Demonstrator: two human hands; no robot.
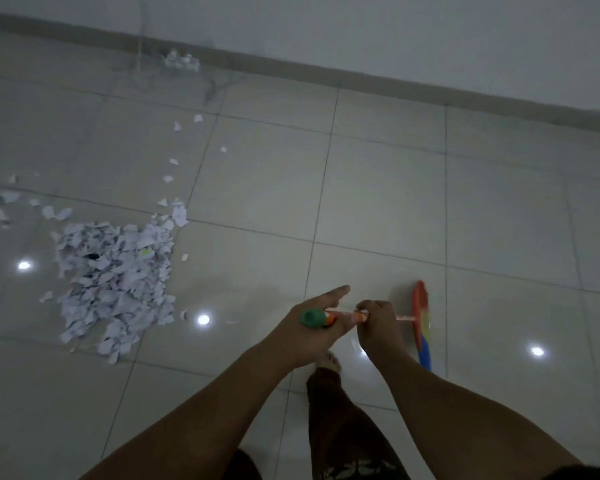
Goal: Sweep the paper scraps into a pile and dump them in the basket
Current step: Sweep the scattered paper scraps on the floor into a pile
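L hand [317, 322], R hand [374, 318] both grip broom [420, 301] handle; scraps [115, 282] piled at left.

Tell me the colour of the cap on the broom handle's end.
Green: the cap on the broom handle, head view.

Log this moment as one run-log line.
left hand, right hand: both hold broom | scrap pile: gathered, stray scraps beyond | broom head: apart from pile, to its right | basket: not in view

Open floor [378, 188] runs from the broom [420, 317] left to the scrap pile [115, 282]. Stray scraps [174, 161] trail toward the wall [430, 46]. Cables [219, 84] lie by the skirting. Own foot [331, 362] sits just beside the broom.
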